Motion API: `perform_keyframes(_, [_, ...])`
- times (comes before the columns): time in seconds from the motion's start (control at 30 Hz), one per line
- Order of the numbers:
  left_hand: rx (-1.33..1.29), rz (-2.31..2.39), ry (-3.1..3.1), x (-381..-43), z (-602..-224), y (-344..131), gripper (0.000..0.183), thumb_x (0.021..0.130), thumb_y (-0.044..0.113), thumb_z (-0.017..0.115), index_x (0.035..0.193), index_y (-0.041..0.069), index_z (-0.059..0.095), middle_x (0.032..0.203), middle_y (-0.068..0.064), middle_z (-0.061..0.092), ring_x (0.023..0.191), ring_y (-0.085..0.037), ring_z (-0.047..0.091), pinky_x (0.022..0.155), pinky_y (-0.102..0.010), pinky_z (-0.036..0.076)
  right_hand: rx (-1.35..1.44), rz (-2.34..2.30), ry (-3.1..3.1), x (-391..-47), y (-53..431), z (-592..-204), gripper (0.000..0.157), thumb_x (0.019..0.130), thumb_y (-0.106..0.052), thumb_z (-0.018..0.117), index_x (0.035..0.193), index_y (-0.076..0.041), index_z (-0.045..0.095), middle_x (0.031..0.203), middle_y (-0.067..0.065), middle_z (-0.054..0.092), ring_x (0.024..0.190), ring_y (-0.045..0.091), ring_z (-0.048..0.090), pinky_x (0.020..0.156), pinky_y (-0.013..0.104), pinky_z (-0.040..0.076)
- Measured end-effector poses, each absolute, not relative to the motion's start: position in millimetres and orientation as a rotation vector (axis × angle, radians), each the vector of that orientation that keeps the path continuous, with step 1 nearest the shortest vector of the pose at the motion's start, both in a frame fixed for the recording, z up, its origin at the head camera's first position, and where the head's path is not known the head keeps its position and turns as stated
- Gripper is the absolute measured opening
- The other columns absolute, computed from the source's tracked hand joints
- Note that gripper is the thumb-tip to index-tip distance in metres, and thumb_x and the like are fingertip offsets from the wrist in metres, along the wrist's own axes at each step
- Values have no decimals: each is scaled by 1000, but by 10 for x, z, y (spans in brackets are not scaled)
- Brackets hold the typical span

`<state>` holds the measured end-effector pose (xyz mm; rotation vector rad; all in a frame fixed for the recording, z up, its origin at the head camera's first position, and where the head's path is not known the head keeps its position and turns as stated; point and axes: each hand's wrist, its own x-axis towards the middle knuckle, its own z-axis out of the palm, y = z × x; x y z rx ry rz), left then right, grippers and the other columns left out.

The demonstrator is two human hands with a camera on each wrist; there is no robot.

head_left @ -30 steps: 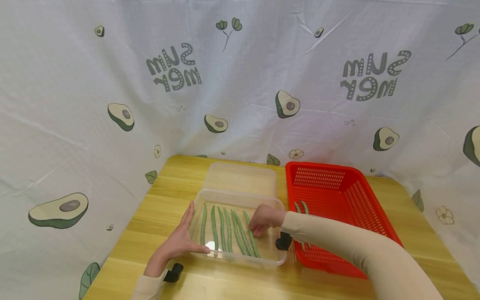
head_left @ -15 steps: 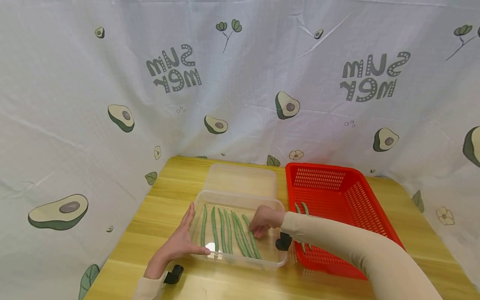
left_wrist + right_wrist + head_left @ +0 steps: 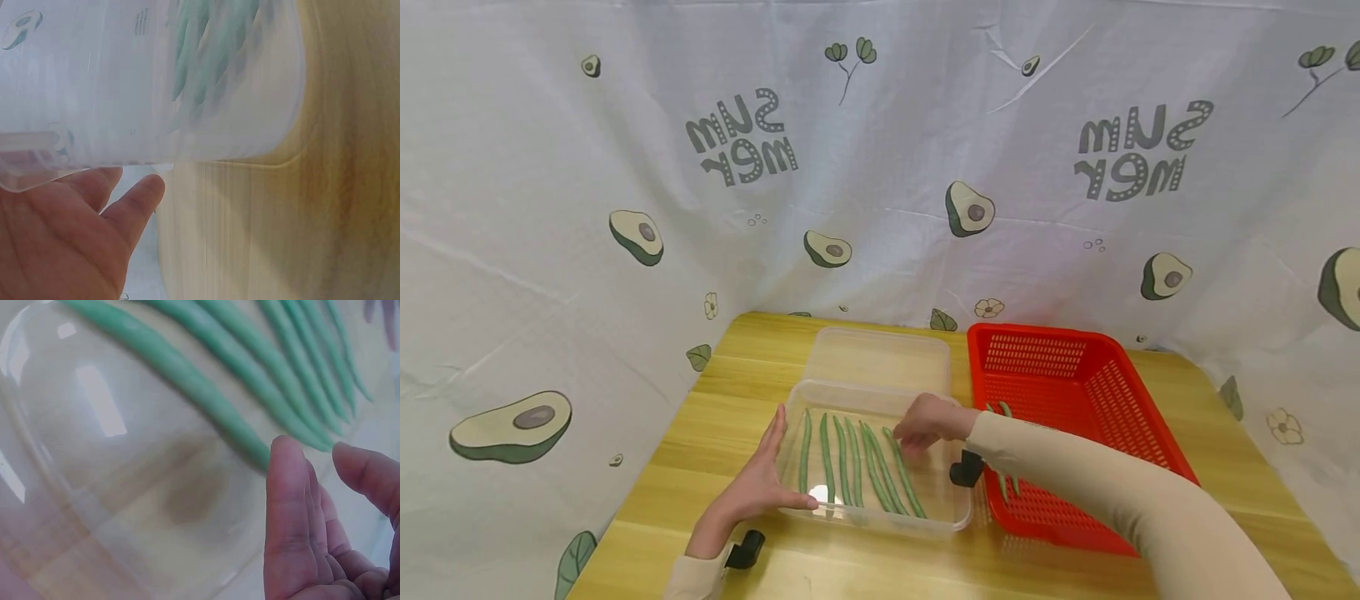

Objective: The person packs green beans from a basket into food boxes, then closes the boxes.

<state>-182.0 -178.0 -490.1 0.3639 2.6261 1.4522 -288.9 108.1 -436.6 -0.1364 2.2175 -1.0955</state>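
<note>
Several green beans (image 3: 857, 462) lie side by side in a clear plastic box (image 3: 917, 523). My left hand (image 3: 758, 485) spreads its thumb and fingers around the box's near left corner, thumb on the front rim and fingers along the left side. In the left wrist view the left hand (image 3: 69, 231) sits against the box wall. Over the box's right half is my right hand (image 3: 927, 419), beside the rightmost green bean (image 3: 904, 473). The right wrist view has its thumb and fingers apart with nothing between them, fingertips right at the bean's end (image 3: 259, 459).
A red perforated basket (image 3: 1150, 408) stands right of the box, with a few more green beans (image 3: 1004, 408) in it, partly covered by my right sleeve. Behind the box lies a clear lid (image 3: 880, 354). A printed cloth (image 3: 880, 167) hangs behind the wooden table (image 3: 775, 342).
My right hand has let go of the rightmost bean and risen slightly away from it. The left hand keeps its place at the box corner.
</note>
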Motion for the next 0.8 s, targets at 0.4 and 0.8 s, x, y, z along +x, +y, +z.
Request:
perform_keyframes(0.4, [369,1450,2640,-1811,-4908,-1777,144,56,42,90,150,18,-17,156,-16,-10,139,-40,1,106,-61,14,-130,-1313,2247,-3139,1249,-3995,40,91,-26,66,104,11,59,97,27,66,83,35,67,76,42,54])
perform_keyframes(0.8, [396,1455,2631,-1815,-4887,-1787,144,57,43,90,150,16,-17,155,-17,-11,139,-41,-1,105,-62,13,-29,-1454,2282,-3305,1896,-3731,51,91,-31,64,116,12,55,97,19,66,81,27,67,83,42,52])
